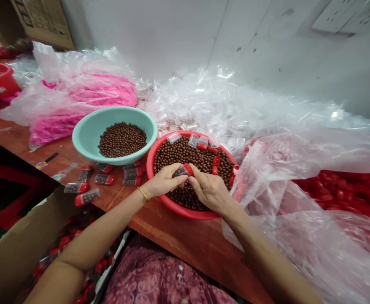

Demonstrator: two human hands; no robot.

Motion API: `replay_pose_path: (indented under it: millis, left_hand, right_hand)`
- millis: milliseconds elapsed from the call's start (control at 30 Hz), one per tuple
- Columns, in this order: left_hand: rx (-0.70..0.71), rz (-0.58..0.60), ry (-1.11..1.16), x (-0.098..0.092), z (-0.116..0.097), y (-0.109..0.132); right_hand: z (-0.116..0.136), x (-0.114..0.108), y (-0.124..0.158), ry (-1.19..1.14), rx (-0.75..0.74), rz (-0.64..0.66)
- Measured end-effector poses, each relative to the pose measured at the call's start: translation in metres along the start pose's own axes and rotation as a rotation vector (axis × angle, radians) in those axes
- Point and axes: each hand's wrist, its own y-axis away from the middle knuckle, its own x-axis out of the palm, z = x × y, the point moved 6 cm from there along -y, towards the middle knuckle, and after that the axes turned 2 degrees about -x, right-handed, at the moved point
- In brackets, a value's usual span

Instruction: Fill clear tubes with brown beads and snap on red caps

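At the far left stands a red tub (1, 88), and at the near left is a cardboard box (23, 242), in which many red-capped tubes lie. A little to the right, on the reddish-brown table (161, 228), rests a transparent bag of pink pieces (105, 90). In front of it, slightly to the right, there is a turquoise bowl (88, 131), which holds small brown balls (123, 139). On its near side several filled tubes (91, 196) are lying, with red caps. Next comes the left hand (166, 181), with a gold-coloured bracelet (143, 194) on the wrist; its fingers are closed around a small clear tube (181, 170) with brown balls inside. This tube is over the red basin (191, 214), tilted, its red end towards the right. The right hand (210, 191) has its thumb and forefinger gripping this red end; its other fingers are partly hidden. The basin is full of brown balls, and some clear tubes and red caps lie on them at the far and right sides. Behind it spreads a large heap of clear plastic pieces (200, 103). At the right, a plastic bag (286, 240) lies around many red pieces (339, 192).
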Motion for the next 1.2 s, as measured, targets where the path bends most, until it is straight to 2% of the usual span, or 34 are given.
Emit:
replay_pose_path:
  millis: [100, 167, 300, 433, 567, 633, 700, 733, 800, 867, 933, 1000, 1067, 1133, 1200]
  left_hand:
    - [0.030, -0.061, -0.120, 0.000, -0.005, -0.002]
    - [0.030, -0.044, -0.255, 0.004, -0.007, -0.001]
    - [0.018, -0.079, -0.551, 0.006, -0.009, 0.004]
    - [0.066, -0.092, -0.680, 0.004, -0.009, 0.008]
    - [0.153, -0.074, -0.614, 0.006, -0.011, 0.009]
    - [0.188, -0.143, -0.592, 0.005, -0.015, 0.013]
    - [0.227, -0.272, -0.603, -0.001, -0.020, 0.026]
    - [0.243, -0.350, -0.618, -0.007, -0.021, 0.037]
    - [0.235, -0.501, -0.670, -0.023, -0.017, 0.069]
    - [0.117, -0.634, -0.753, -0.047, -0.001, 0.115]
    - [-0.126, -0.694, -0.838, -0.072, 0.029, 0.168]
    - [-0.406, -0.641, -0.882, -0.091, 0.064, 0.217]
    - [-0.644, -0.599, -0.905, -0.106, 0.092, 0.253]
    - [-0.775, -0.591, -0.937, -0.118, 0.104, 0.262]
    - [-0.772, -0.580, -1.011, -0.125, 0.096, 0.241]
  right_hand:
    - [-0.008, -0.009, -0.009, -0.055, 0.066, -0.008]
    - [-0.017, -0.012, -0.018, -0.173, 0.174, -0.068]
    - [-0.024, 0.007, -0.030, -0.475, 0.321, -0.186]
    - [-0.012, 0.027, -0.035, -0.592, 0.316, -0.177]
    - [0.009, 0.028, -0.045, -0.658, 0.260, -0.104]
    - [0.015, 0.017, -0.051, -0.586, 0.210, -0.144]
    - [0.011, -0.001, -0.054, -0.397, 0.198, -0.223]
    - [0.004, -0.011, -0.052, -0.266, 0.219, -0.250]
    - [-0.016, -0.024, -0.043, 0.052, 0.302, -0.206]
    - [-0.045, -0.031, -0.027, 0.331, 0.441, -0.130]
    - [-0.073, -0.027, -0.010, 0.461, 0.551, 0.005]
    - [-0.089, -0.018, 0.003, 0.499, 0.587, 0.114]
    - [-0.092, -0.009, 0.009, 0.516, 0.594, 0.140]
    - [-0.087, -0.005, 0.011, 0.540, 0.574, 0.100]
    - [-0.080, -0.002, 0.009, 0.553, 0.520, 0.054]
